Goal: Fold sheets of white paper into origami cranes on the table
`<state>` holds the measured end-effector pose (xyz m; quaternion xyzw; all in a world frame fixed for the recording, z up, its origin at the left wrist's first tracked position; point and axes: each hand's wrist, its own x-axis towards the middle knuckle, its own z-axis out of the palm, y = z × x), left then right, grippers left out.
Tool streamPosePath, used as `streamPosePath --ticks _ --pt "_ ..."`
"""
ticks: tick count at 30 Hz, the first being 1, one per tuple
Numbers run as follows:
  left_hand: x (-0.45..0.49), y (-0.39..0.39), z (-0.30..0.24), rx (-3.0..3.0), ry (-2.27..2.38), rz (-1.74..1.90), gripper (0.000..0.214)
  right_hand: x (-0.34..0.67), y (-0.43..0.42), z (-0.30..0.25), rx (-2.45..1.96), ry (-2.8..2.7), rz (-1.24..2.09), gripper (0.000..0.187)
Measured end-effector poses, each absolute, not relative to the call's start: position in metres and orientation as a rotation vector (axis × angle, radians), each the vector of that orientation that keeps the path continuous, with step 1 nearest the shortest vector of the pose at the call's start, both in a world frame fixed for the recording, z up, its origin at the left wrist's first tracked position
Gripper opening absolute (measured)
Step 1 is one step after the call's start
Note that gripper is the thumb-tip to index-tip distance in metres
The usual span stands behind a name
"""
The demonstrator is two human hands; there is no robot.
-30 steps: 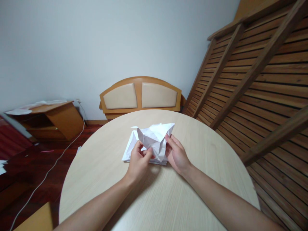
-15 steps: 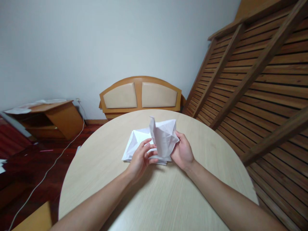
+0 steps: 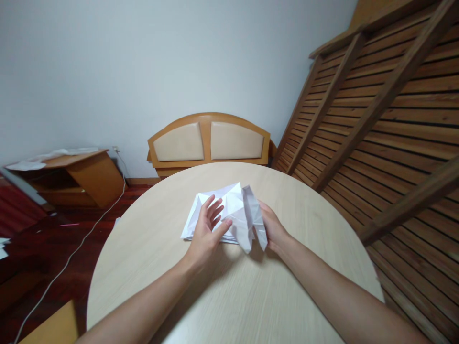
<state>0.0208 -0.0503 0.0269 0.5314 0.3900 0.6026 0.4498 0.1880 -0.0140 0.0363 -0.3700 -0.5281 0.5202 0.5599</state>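
A creased, partly folded sheet of white paper (image 3: 241, 214) rests low over a stack of white paper sheets (image 3: 196, 220) on a round light-wood table (image 3: 229, 296). My left hand (image 3: 207, 233) lies on the folded sheet's left part with its fingers stretched out and spread. My right hand (image 3: 273, 230) holds the sheet's right edge from behind, its fingers mostly hidden by two hanging paper flaps.
A wooden headboard with two beige pads (image 3: 209, 142) stands behind the table against the wall. A slatted wooden bed frame (image 3: 387, 119) leans at the right. At the left, a tipped wooden cabinet (image 3: 77, 177) with paper on it and a white cable (image 3: 71, 253) across the dark floor.
The folded sheet, held upright half a second ago, has come down toward the stack. My left hand let go of its pinch and spread flat on the paper.
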Motion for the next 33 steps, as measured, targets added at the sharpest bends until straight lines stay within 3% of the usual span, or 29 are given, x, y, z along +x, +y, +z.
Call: streamPosePath --ticks 4,10,13,19,23,25,33 --pt "0.025 -0.052 0.028 1.222 0.895 1.39 0.069 0.187 -0.015 0.036 -0.88 -1.024 1.48 0.034" --pt "0.033 -0.054 0.024 0.899 0.797 1.264 0.08 0.185 -0.014 0.03 -0.876 -1.109 1.464 0.038" --pt "0.034 -0.053 0.028 0.893 0.744 1.269 0.069 0.184 -0.015 0.029 -0.853 -1.256 1.421 0.032" --pt "0.026 -0.046 0.035 0.838 0.767 1.469 0.046 0.187 -0.015 0.032 -0.831 -1.437 0.836 0.026" --pt "0.019 -0.041 0.035 0.792 0.793 1.508 0.045 0.192 -0.025 0.037 -0.797 -1.764 0.437 0.046" --pt "0.017 -0.04 0.036 0.801 0.809 1.501 0.048 0.193 -0.029 0.04 -0.839 -1.932 0.3 0.046" --pt "0.015 -0.04 0.04 0.881 0.898 1.464 0.06 0.192 -0.025 0.039 -1.025 -1.996 0.237 0.025"
